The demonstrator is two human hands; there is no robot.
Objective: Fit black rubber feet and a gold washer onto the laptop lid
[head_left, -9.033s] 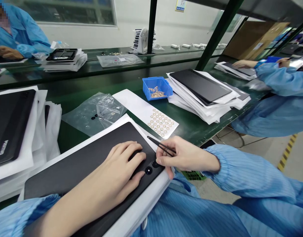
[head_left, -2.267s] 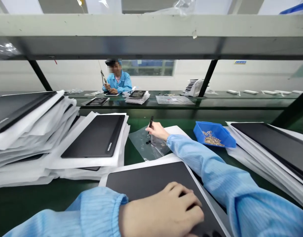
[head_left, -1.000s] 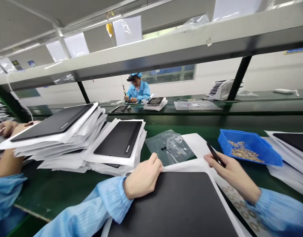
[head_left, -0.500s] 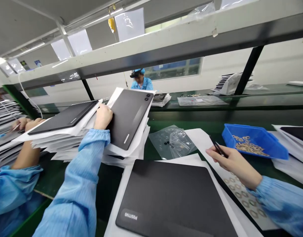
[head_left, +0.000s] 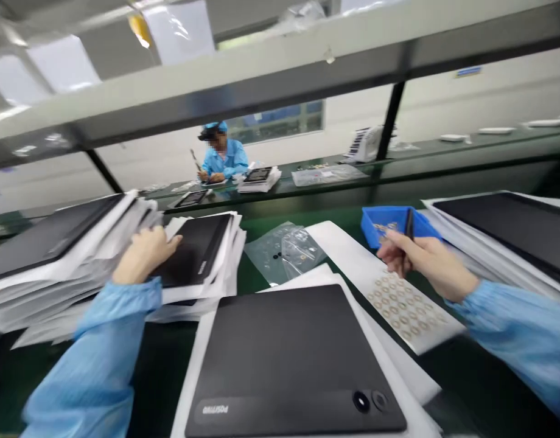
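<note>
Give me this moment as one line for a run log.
left hand: touching stacked black device | right hand: holding black tweezers above sheet of rings

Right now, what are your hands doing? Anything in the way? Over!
Left hand at the edge of a black tablet on stacked white paper. Right hand pinching black tweezers. Blue tray right behind them.

green workbench (head_left: 467, 371) under black tablets (head_left: 289, 359)
</note>
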